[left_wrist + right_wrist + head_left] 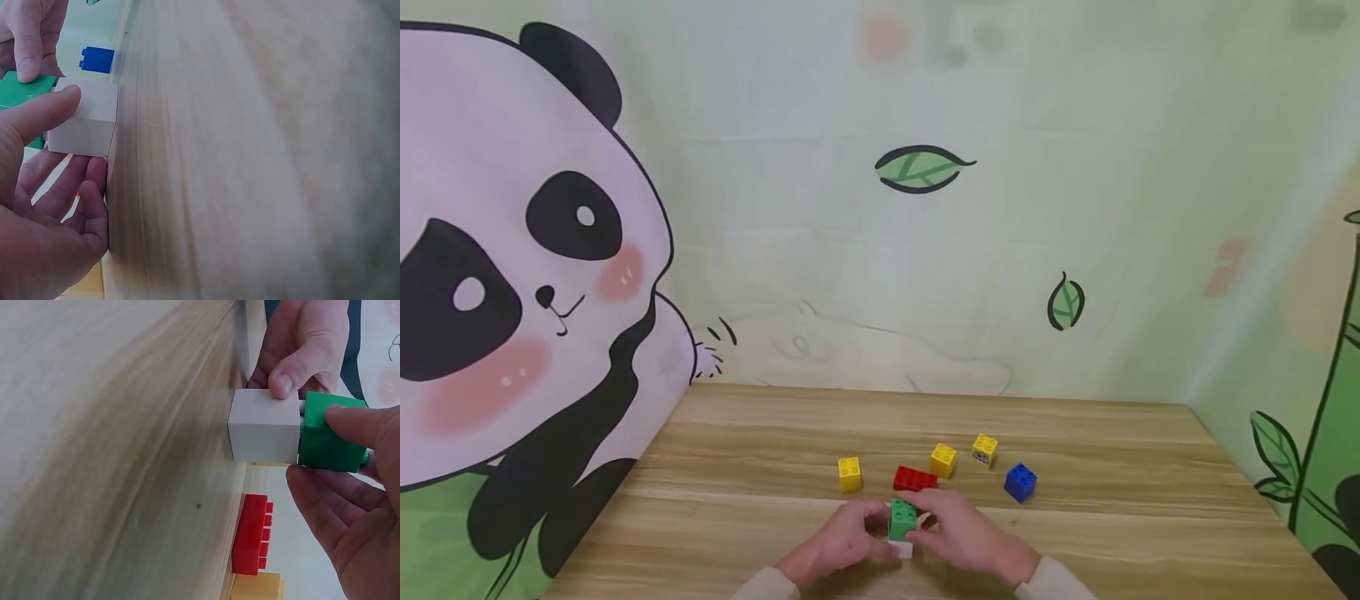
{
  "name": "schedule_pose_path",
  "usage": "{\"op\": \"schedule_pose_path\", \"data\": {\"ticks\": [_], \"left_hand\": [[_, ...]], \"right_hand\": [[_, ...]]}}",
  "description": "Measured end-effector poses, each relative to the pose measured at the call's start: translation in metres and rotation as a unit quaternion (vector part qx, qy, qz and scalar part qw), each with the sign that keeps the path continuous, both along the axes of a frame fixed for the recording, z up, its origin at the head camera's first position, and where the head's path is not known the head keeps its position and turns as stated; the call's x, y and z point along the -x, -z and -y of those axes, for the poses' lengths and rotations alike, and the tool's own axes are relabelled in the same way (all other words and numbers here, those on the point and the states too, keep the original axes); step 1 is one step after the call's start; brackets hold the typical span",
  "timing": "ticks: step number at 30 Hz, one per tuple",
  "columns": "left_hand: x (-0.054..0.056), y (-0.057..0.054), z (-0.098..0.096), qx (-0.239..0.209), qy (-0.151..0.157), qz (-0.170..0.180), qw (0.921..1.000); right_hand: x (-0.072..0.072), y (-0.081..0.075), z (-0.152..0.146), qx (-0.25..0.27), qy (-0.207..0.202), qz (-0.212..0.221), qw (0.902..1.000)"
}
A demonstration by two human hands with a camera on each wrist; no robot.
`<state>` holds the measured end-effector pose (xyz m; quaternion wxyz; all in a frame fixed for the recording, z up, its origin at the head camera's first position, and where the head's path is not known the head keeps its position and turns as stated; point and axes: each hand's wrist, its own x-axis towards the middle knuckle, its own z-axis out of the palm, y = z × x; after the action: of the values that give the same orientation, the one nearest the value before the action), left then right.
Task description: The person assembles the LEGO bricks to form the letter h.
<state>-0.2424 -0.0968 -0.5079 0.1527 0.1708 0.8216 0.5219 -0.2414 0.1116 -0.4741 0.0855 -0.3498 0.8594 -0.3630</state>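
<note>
A white toy building block [901,550] stands on the wooden table, and a green block [903,517] sits above it, studs up. My left hand [848,535] grips the white block, thumb on its near side and fingers behind. With thumb and fingers my right hand [964,532] pinches the green block. In the right wrist view, a narrow gap with white studs shows between the green block [320,449] and the white block [264,431]; they look not fully pressed together. Just beyond the hands lies a red brick [915,477].
On the table [760,450] behind the hands are a yellow block [849,475] to the left, a second yellow block [943,461], a yellow block with a printed side [985,451] and a blue block [1020,483] to the right. A panda-printed backdrop [820,250] rises behind the table.
</note>
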Motion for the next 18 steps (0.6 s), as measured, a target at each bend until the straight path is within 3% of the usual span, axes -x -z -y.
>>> {"op": "schedule_pose_path", "data": {"ticks": [9, 18], "left_hand": [[0.0017, 0.0011, 0.0014, -0.008, -0.018, 0.038, 0.9991], [0.0014, 0.0012, 0.0007, -0.004, -0.023, 0.027, 0.9994]], "right_hand": [[-0.001, -0.0008, 0.0006, -0.014, -0.001, -0.003, 0.9999], [-0.0015, -0.0038, 0.0012, -0.046, -0.006, -0.035, 0.9983]]}}
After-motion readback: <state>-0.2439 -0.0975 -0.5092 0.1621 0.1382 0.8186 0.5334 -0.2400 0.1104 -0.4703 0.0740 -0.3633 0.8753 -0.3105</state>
